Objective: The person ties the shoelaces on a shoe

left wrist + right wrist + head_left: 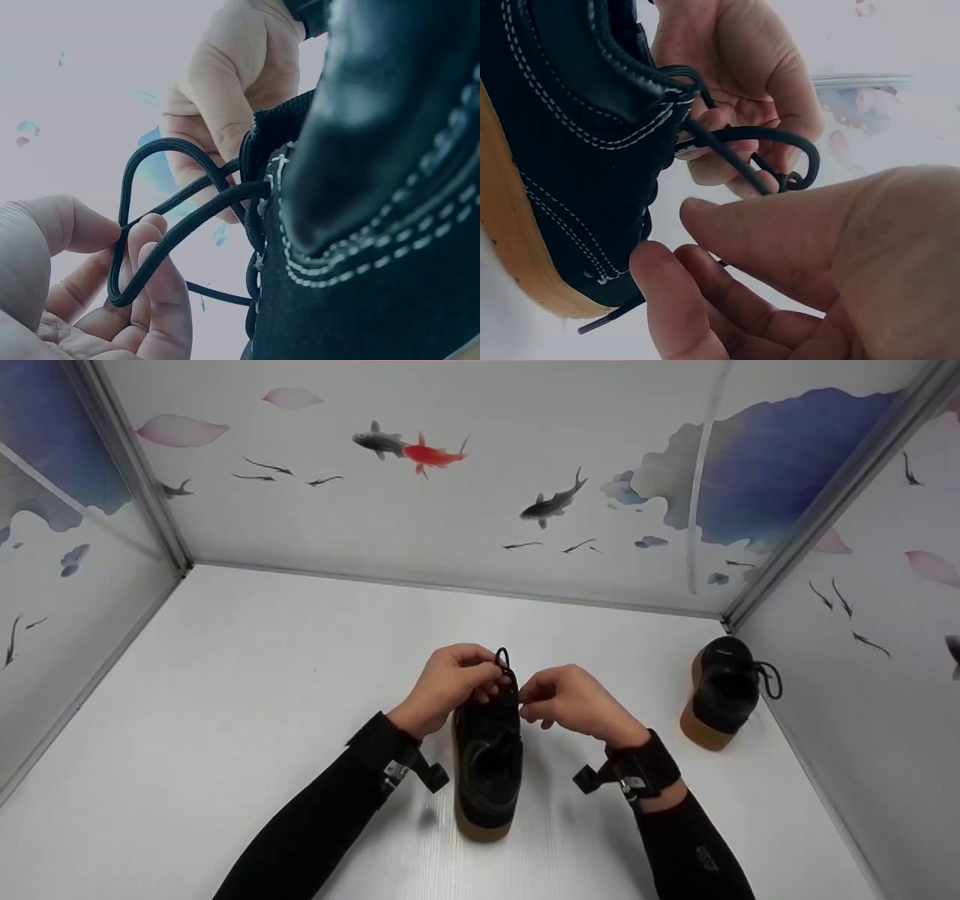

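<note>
A black shoe (487, 765) with a tan sole stands on the white surface, its toe pointing away from me. My left hand (450, 682) is over its front and pinches a black shoelace (169, 142) between thumb and fingers; the lace bends into a loop (810, 154) there. At the shoe's right side, my right hand (574, 701) has its fingers loosely bent. Its thumb and index finger stand apart close to the laces in the right wrist view, with no lace visibly pinched between them. One lace end (592, 326) hangs by the sole, partly hidden behind the right fingers.
A second black shoe (724, 694) with a tan sole stands at the right, near the side wall, a lace loop (770, 679) sticking out from it. White panels (465, 525) printed with fish and petals enclose the white surface (247, 682) at the back and sides.
</note>
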The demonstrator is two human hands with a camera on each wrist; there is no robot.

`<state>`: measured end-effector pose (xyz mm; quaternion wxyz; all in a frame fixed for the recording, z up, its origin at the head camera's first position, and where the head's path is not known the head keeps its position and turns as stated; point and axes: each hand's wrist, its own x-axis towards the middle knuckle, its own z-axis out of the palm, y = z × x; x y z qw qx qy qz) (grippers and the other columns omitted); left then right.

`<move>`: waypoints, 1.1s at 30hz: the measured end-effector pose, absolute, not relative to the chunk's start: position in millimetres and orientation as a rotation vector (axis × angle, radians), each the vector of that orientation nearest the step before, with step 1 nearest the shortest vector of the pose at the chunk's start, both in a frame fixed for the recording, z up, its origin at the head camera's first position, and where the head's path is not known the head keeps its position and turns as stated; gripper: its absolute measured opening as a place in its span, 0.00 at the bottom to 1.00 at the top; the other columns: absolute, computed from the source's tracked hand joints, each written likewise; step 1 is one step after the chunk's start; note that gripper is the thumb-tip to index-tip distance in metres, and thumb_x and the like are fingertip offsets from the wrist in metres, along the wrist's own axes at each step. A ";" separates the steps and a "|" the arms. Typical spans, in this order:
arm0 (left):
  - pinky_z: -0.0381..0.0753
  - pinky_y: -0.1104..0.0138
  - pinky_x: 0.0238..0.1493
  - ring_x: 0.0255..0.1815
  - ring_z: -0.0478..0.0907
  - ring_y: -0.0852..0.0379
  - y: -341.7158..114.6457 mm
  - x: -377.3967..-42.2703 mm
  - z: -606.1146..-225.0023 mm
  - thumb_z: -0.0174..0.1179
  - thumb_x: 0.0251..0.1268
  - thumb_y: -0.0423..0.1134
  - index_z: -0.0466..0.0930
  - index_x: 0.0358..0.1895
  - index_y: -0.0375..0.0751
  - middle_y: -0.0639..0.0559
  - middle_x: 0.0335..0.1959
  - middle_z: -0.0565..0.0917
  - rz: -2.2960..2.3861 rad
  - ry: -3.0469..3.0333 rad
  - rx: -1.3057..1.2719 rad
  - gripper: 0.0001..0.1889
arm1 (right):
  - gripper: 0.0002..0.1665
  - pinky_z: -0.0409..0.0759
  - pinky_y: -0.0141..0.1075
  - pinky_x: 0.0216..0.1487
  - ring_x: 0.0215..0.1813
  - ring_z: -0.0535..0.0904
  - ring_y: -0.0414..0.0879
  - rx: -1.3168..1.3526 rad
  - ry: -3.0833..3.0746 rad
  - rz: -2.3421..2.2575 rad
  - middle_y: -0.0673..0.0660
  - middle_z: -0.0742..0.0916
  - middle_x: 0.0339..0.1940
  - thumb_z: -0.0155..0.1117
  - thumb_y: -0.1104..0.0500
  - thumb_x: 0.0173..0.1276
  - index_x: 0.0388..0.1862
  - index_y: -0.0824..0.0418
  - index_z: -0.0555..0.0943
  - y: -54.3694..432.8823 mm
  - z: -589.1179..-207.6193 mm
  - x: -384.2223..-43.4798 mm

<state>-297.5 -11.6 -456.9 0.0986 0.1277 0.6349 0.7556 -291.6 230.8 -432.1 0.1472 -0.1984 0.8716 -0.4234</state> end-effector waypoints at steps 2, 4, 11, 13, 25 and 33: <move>0.85 0.68 0.34 0.31 0.84 0.57 -11.8 -297.7 -456.5 0.65 0.72 0.30 0.90 0.46 0.35 0.44 0.37 0.92 2.238 1.878 0.378 0.06 | 0.07 0.91 0.58 0.44 0.37 0.89 0.54 -0.595 2.492 -1.205 0.53 0.93 0.34 0.79 0.61 0.68 0.44 0.59 0.93 230.8 -434.0 -292.8; 0.85 0.68 0.34 0.31 0.84 0.57 -12.1 -297.7 -456.6 0.65 0.72 0.30 0.90 0.46 0.35 0.45 0.37 0.92 2.238 1.878 0.384 0.06 | 0.07 0.91 0.59 0.44 0.39 0.90 0.59 -0.613 2.469 -1.204 0.52 0.93 0.35 0.80 0.59 0.68 0.44 0.56 0.93 231.2 -435.3 -293.3; 0.85 0.67 0.34 0.30 0.83 0.56 -13.1 -297.1 -458.4 0.66 0.72 0.30 0.89 0.47 0.34 0.48 0.32 0.88 2.247 1.870 0.424 0.06 | 0.10 0.91 0.57 0.42 0.41 0.90 0.55 -0.690 2.404 -1.202 0.53 0.94 0.40 0.82 0.58 0.68 0.46 0.56 0.92 232.4 -434.7 -292.4; 0.84 0.68 0.34 0.29 0.83 0.56 -13.1 -296.9 -458.6 0.66 0.71 0.30 0.89 0.47 0.34 0.48 0.32 0.87 2.250 1.868 0.420 0.06 | 0.10 0.91 0.54 0.41 0.41 0.89 0.51 -0.713 2.398 -1.192 0.53 0.94 0.41 0.82 0.58 0.68 0.47 0.56 0.92 232.5 -434.4 -292.4; 0.85 0.68 0.35 0.29 0.83 0.57 -12.8 -297.5 -459.5 0.65 0.72 0.30 0.90 0.47 0.35 0.48 0.32 0.89 2.240 1.875 0.432 0.07 | 0.07 0.89 0.49 0.38 0.40 0.85 0.54 -0.805 2.319 -1.267 0.51 0.91 0.39 0.81 0.53 0.74 0.44 0.55 0.91 232.0 -438.9 -294.9; 0.85 0.68 0.34 0.29 0.83 0.57 -12.9 -298.0 -459.3 0.65 0.72 0.30 0.89 0.47 0.34 0.47 0.33 0.88 2.246 1.849 0.436 0.07 | 0.08 0.88 0.45 0.36 0.43 0.84 0.68 -0.714 2.387 -1.341 0.52 0.90 0.36 0.77 0.54 0.76 0.40 0.57 0.89 221.6 -444.2 -293.4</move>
